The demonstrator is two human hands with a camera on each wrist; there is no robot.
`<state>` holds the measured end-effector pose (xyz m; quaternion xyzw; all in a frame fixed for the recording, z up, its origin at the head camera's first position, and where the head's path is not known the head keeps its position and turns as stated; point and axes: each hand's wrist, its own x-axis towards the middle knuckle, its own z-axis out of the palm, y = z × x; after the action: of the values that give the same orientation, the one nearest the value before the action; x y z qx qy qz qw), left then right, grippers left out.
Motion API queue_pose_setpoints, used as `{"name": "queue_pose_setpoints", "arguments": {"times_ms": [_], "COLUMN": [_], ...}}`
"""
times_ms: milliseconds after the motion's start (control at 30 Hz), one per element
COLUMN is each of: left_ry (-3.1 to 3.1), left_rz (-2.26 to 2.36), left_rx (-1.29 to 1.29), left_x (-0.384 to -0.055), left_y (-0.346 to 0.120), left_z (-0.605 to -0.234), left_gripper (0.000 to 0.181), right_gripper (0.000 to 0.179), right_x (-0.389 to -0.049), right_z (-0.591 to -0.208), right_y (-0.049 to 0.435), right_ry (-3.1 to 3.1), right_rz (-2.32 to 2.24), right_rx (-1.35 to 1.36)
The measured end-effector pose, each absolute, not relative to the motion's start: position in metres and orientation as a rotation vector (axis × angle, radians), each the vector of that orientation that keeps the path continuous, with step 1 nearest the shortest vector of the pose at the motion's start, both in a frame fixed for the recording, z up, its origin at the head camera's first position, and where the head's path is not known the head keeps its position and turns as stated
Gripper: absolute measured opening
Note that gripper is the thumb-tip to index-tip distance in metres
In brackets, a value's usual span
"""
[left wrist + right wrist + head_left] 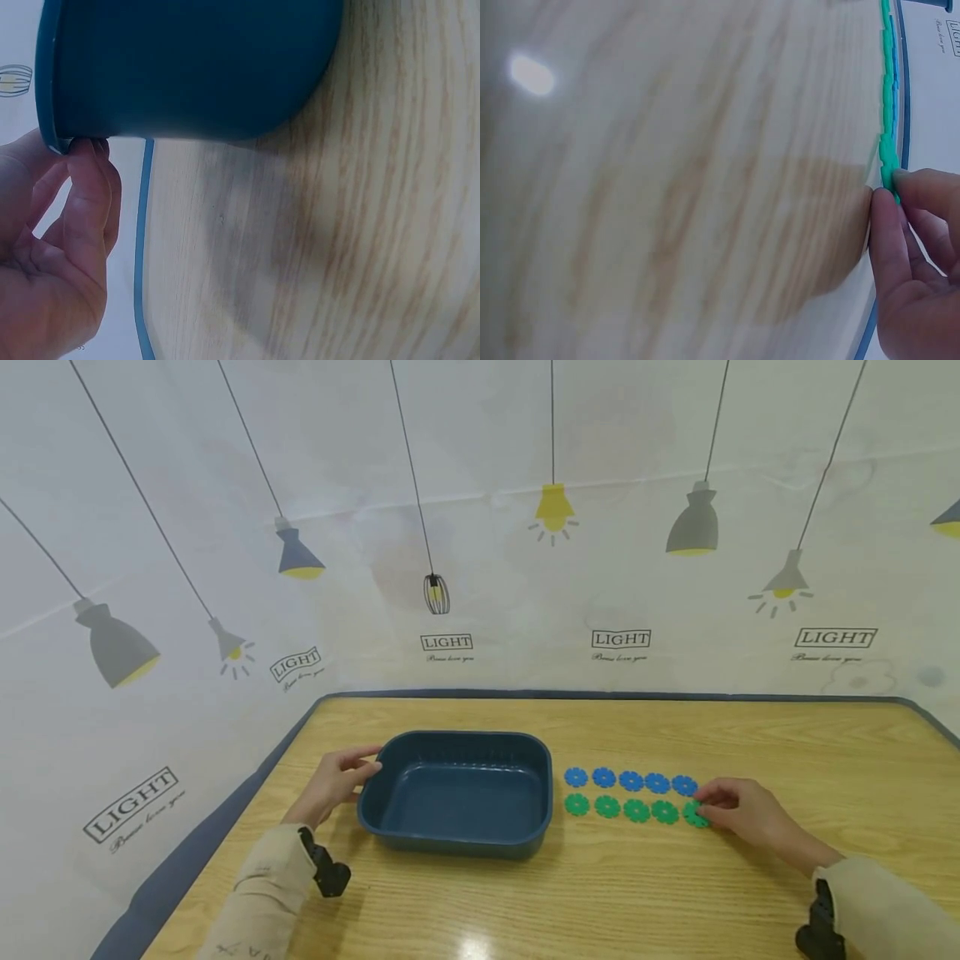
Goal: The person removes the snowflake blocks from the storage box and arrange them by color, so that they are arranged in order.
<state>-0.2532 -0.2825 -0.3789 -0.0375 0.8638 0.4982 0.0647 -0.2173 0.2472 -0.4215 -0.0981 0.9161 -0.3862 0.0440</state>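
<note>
A dark blue plastic basin (457, 839) stands on the wooden table. My left hand (333, 785) grips its left rim, and in the left wrist view the fingers (88, 187) come up right under the lip. To the right of the basin lie two rows of flower-shaped plastic discs, several blue discs (631, 781) behind and several green discs (637, 811) in front. At the right end of the front row my right hand (746, 810) pinches the last green disc (697, 817) between thumb and fingers. In the right wrist view that green disc (888, 161) shows edge-on at the fingertips.
The wooden table (600, 902) has a dark blue border along its back and left edges. Behind it hangs a pale wall covering (510, 560) printed with lamps. A dark wrist camera (326, 864) sits on the left sleeve, another camera (821, 927) on the right.
</note>
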Motion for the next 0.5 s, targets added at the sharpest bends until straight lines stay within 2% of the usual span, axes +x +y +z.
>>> {"name": "queue_pose_setpoints", "arguments": {"times_ms": [500], "left_ry": [2.592], "left_rz": [1.514], "left_rx": [-0.125], "left_x": [-0.2537], "left_y": [-0.2823], "left_z": [-0.3783], "left_gripper": [0.042], "right_gripper": [0.019], "right_x": [-0.2171], "right_z": [-0.4223], "right_y": [0.2445], "right_ry": [2.819], "right_rz": [-1.185], "right_rx": [-0.299]}}
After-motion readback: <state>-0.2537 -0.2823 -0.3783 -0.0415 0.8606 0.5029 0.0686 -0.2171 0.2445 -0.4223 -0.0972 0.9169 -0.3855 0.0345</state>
